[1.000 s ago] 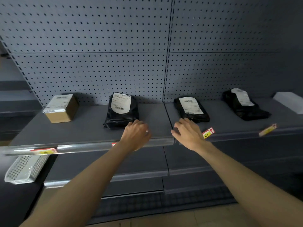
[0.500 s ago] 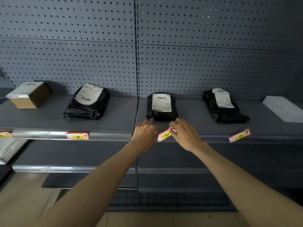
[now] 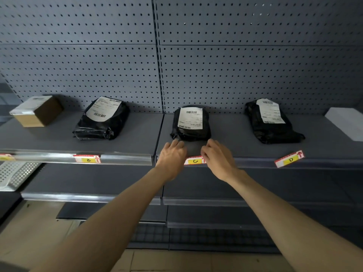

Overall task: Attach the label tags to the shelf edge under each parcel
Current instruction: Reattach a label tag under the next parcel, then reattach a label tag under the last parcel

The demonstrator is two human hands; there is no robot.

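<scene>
A red, white and yellow tag marked C [image 3: 194,161] lies level along the shelf edge [image 3: 255,162] below the middle black parcel [image 3: 191,123]. My left hand [image 3: 172,158] holds its left end and my right hand [image 3: 218,158] holds its right end. Tag B [image 3: 87,159] sits in the clear edge strip under the left black parcel [image 3: 103,119]. Tag D [image 3: 289,159] lies loose and tilted on the shelf in front of the right black parcel [image 3: 272,120]. Another tag [image 3: 5,157] shows at the far left below the cardboard box [image 3: 37,110].
A white flat box [image 3: 345,122] lies at the shelf's right end. A white perforated basket [image 3: 13,173] hangs at the lower left. Dark lower shelves [image 3: 196,201] run beneath, and a pegboard wall [image 3: 176,55] stands behind the parcels.
My view shifted right from parcel B to parcel C. Both hands closed in on tag C, which turned from tilted to level along the shelf edge.
</scene>
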